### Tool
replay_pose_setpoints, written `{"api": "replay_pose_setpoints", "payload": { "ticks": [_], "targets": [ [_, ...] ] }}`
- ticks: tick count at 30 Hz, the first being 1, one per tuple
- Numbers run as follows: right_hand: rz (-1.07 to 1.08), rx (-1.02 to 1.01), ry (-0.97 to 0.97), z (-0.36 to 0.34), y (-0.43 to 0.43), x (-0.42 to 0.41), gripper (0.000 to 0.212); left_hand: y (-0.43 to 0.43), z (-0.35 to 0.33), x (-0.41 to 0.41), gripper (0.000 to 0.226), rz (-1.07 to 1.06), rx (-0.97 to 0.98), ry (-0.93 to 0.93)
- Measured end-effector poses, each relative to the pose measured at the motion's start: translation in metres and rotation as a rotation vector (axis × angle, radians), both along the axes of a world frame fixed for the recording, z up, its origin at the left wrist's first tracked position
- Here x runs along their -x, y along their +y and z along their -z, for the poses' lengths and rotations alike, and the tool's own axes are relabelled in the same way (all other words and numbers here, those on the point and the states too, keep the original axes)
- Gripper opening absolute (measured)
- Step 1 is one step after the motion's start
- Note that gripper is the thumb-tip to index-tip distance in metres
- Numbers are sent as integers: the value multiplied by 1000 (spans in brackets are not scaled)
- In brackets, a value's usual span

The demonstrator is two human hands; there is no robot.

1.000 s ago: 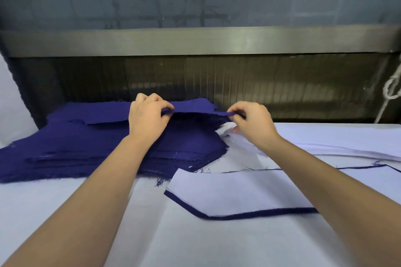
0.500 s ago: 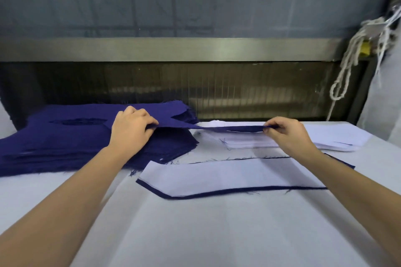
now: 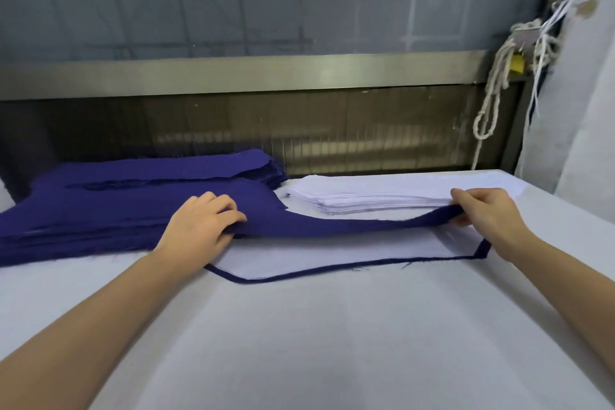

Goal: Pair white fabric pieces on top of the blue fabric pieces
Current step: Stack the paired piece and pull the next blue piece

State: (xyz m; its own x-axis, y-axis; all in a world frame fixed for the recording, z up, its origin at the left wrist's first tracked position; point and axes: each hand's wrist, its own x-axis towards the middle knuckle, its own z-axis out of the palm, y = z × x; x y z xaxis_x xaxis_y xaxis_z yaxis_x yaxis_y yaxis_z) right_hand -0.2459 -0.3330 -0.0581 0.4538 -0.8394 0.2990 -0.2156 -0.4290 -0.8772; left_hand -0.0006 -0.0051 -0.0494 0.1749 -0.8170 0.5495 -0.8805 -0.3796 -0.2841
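White cloth-covered table (image 3: 332,343) fills the lower view. A thick stack of dark blue fabric pieces (image 3: 100,210) sits at its far-left corner, w/ a lower stack of white fabric pieces (image 3: 382,193) just beside it along the far edge, right of ctr. Mid-table, a flat white fabric piece (image 3: 332,253) lies on a blue fabric piece (image 3: 482,249) whose rim shows along the near & right sides. Over that pair a long dark blue fabric strip (image 3: 349,226) spans btwn both hands, sagging a bit, its left part on the blue stack. Left hand (image 3: 203,226) curls its fingers round the strip's left end. Right hand (image 3: 482,213) pinches the right end btwn thumb & fingers, off the table. Off-white knotted rope (image 3: 492,93) hangs past the far-right corner
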Motion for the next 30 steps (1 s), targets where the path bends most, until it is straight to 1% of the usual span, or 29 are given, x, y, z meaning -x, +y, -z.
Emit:
{"api": "replay_pose_setpoints", "payload": {
  "ticks": [3,5,8,10,13,16,18,22,24,28,30],
  "targets": [
    [7,83,100,4,-4,3,29,2,3,-5,39,-189,-21,169],
    [-10,86,136,5,-5,4,21,2,4,-7,41,-301,-61,207],
    [-22,83,168,7,-7,5,20,5,6,-13,37,-329,6,268],
    [-46,84,187,9,-8,4,24,8,8,-15,32,-293,65,347],
    [-66,113,233,11,-9,3,33,8,12,-14,28,-131,167,484],
    [-65,136,249,12,-9,2,40,7,13,-11,34,36,282,631],
    [-57,161,236,13,-9,2,42,7,11,-9,40,104,335,686],
    [10,218,179,11,-8,2,44,11,7,-5,42,170,342,700],
    [26,228,166,10,-10,3,44,12,6,-5,42,200,305,753],
    [-21,198,262,15,-13,3,44,13,8,-6,34,220,204,841],
    [-54,197,312,18,-15,2,43,14,9,-7,27,218,244,818]
  ]
}}
